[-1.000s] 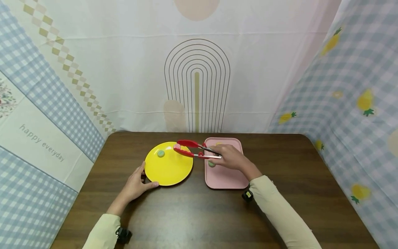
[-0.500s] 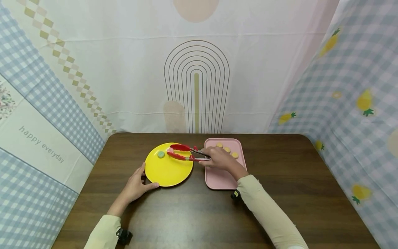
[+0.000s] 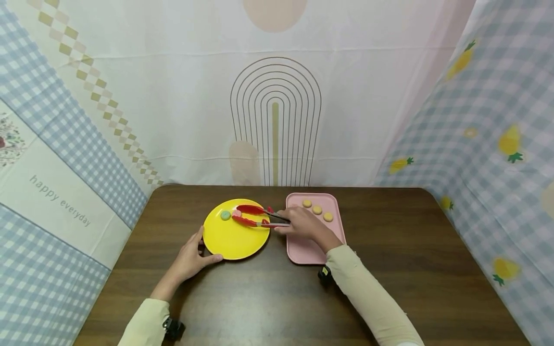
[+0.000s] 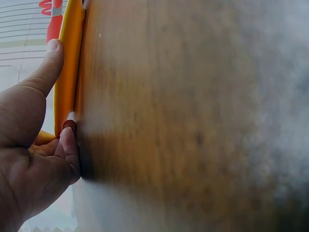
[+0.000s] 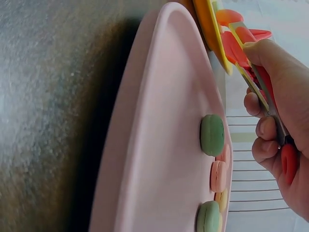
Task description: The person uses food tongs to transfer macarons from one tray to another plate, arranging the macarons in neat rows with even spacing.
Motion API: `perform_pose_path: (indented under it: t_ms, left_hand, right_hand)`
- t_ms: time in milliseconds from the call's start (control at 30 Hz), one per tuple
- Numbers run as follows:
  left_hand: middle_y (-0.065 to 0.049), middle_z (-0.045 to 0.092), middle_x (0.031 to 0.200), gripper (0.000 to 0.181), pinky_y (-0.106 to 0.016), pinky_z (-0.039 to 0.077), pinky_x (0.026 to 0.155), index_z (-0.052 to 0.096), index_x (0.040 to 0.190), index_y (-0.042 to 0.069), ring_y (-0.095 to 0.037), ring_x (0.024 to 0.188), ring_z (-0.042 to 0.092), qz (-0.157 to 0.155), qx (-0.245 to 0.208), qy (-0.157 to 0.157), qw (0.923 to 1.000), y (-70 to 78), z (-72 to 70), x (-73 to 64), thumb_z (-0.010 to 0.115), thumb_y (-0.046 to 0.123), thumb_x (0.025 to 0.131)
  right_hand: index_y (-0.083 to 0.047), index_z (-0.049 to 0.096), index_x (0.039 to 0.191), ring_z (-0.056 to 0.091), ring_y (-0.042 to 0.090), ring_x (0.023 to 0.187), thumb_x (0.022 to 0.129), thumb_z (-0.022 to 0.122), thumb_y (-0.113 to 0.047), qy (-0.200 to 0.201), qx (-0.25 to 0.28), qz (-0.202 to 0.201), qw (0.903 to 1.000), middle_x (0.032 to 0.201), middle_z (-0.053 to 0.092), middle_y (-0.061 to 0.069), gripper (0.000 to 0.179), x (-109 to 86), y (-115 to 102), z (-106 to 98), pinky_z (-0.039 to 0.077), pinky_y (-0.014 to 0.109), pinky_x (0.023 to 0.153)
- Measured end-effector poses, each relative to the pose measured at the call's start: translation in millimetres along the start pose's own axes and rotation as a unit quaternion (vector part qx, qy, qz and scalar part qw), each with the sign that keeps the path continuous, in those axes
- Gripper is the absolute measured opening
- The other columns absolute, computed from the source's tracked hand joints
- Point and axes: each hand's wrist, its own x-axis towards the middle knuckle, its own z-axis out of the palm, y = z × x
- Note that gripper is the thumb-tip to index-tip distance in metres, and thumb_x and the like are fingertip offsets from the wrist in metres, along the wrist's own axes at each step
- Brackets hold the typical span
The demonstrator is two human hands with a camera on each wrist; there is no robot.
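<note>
Left hand (image 3: 190, 258) spread wide, holding yellow plate (image 3: 235, 242), right hand (image 3: 299, 222) gripping red-tipped tongs (image 3: 248, 222)

There are two hands, one left hand (image 3: 189, 257) and one right hand (image 3: 303, 223), with two sleeves (image 3: 372, 298) and two wrist cameras (image 3: 174, 329). One table (image 3: 268, 298), one plate (image 3: 235, 240), one tray (image 3: 305, 251) and one pair of tongs (image 3: 251, 210) are in sight. Within the plate's outline, the head view shows two macarons: one green (image 3: 225, 215) and one pink (image 3: 236, 213). On the tray it shows three yellow macarons (image 3: 317, 210); the right wrist view gives two green macarons (image 5: 212, 135) and one pink macaron (image 5: 218, 177), perhaps two, since a further patch is mostly hidden. Printed cloth carries five pineapples (image 3: 505, 269) and one arch (image 3: 275, 144).
</note>
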Motion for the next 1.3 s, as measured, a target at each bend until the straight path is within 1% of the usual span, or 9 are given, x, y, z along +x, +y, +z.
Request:
perform_pose_path:
  t_ms: [333, 533, 600, 700, 767, 833, 1033, 1167, 1300]
  left_hand:
    - [-0.021, 0.052, 0.131, 0.117, -0.046, 0.051, 0.095, 0.013, 0.161, -0.006, -0.028, 0.108, 0.054, 0.002, 0.005, -0.001, 1.0, 1.8, -1.2, 0.2, 0.082, 0.048, 0.083]
    - [-0.021, 0.052, 0.131, 0.117, -0.045, 0.051, 0.094, 0.013, 0.161, -0.006, -0.028, 0.108, 0.054, 0.003, 0.006, 0.002, 1.0, 2.5, -1.6, -0.2, 0.083, 0.046, 0.083]
    - [-0.021, 0.052, 0.131, 0.117, -0.046, 0.051, 0.094, 0.013, 0.161, -0.006, -0.028, 0.107, 0.054, 0.004, 0.005, 0.002, 1.0, 2.1, -1.8, -0.3, 0.084, 0.046, 0.083]
    - [-0.021, 0.052, 0.131, 0.116, -0.046, 0.051, 0.094, 0.013, 0.16, -0.007, -0.028, 0.108, 0.055, 0.008, 0.006, 0.001, 1.0, 1.3, -1.9, -0.6, 0.083, 0.045, 0.084]
    - [-0.022, 0.052, 0.131, 0.116, -0.046, 0.051, 0.093, 0.013, 0.16, -0.007, -0.028, 0.108, 0.055, 0.009, 0.005, 0.001, 0.9999, 1.0, -1.8, -1.1, 0.084, 0.045, 0.084]
    - [-0.022, 0.053, 0.131, 0.116, -0.046, 0.051, 0.093, 0.014, 0.16, -0.008, -0.028, 0.108, 0.055, 0.01, 0.006, 0.001, 0.9999, 0.7, -1.7, -1.6, 0.084, 0.044, 0.084]
    - [-0.022, 0.052, 0.132, 0.116, -0.046, 0.052, 0.093, 0.014, 0.16, -0.008, -0.028, 0.109, 0.056, 0.012, 0.006, 0.001, 0.9999, 1.4, -1.2, -2.0, 0.084, 0.045, 0.084]
    - [-0.02, 0.054, 0.128, 0.116, -0.044, 0.052, 0.092, 0.015, 0.16, -0.007, -0.027, 0.107, 0.056, 0.009, 0.007, 0.004, 0.9999, 1.8, 0.0, -2.3, 0.085, 0.045, 0.083]
    - [-0.019, 0.055, 0.125, 0.115, -0.043, 0.052, 0.091, 0.016, 0.16, -0.008, -0.026, 0.106, 0.056, 0.014, 0.005, 0.005, 0.9999, 1.2, 1.0, -2.2, 0.085, 0.044, 0.083]
  right_hand:
    - [-0.007, 0.073, 0.12, 0.055, 0.011, 0.072, 0.092, 0.076, -0.039, 0.023, 0.018, -0.005, 0.9996, 0.092, 0.07, -0.001, 0.042, -10.6, -2.2, -19.0, 0.047, 0.027, 0.061]
    - [-0.011, 0.073, 0.106, 0.049, 0.009, 0.066, 0.089, 0.08, -0.036, 0.061, 0.002, -0.031, 0.9977, 0.074, 0.056, -0.007, 0.031, -30.1, -1.1, -42.4, 0.044, 0.026, 0.06]
    - [-0.011, 0.074, 0.112, 0.054, 0.01, 0.07, 0.087, 0.082, -0.039, 0.076, -0.007, -0.043, 0.9962, 0.08, 0.064, -0.004, 0.039, -38.7, 0.4, -51.1, 0.048, 0.028, 0.063]
    - [-0.009, 0.072, 0.128, 0.067, 0.017, 0.089, 0.086, 0.083, -0.04, 0.102, -0.028, -0.06, 0.9926, 0.105, 0.075, 0.003, 0.054, -52.3, 4.7, -63.4, 0.056, 0.036, 0.077]
    - [-0.01, 0.068, 0.135, 0.069, 0.021, 0.104, 0.087, 0.082, -0.04, 0.109, -0.039, -0.055, 0.9918, 0.122, 0.073, 0.006, 0.058, -62.9, 7.3, -71.2, 0.057, 0.041, 0.085]
    - [-0.009, 0.067, 0.136, 0.069, 0.026, 0.108, 0.089, 0.081, -0.038, 0.109, -0.046, -0.04, 0.9922, 0.129, 0.07, 0.008, 0.057, -74.6, 9.8, -78.5, 0.057, 0.045, 0.087]
    - [-0.004, 0.068, 0.133, 0.067, 0.022, 0.084, 0.088, 0.082, -0.039, 0.104, -0.061, 0.015, 0.9927, 0.114, 0.072, 0.012, 0.058, -109.5, 21.4, -93.0, 0.057, 0.042, 0.073]
    - [-0.002, 0.071, 0.126, 0.06, 0.014, 0.072, 0.086, 0.084, -0.035, 0.112, -0.074, 0.022, 0.9907, 0.094, 0.069, 0.006, 0.052, -131.4, 36.2, -93.5, 0.053, 0.034, 0.064]
    - [-0.003, 0.073, 0.12, 0.053, 0.009, 0.067, 0.084, 0.085, -0.033, 0.121, -0.086, 0.03, 0.9885, 0.088, 0.066, 0.003, 0.048, -153.2, 51.3, -90.9, 0.047, 0.028, 0.058]
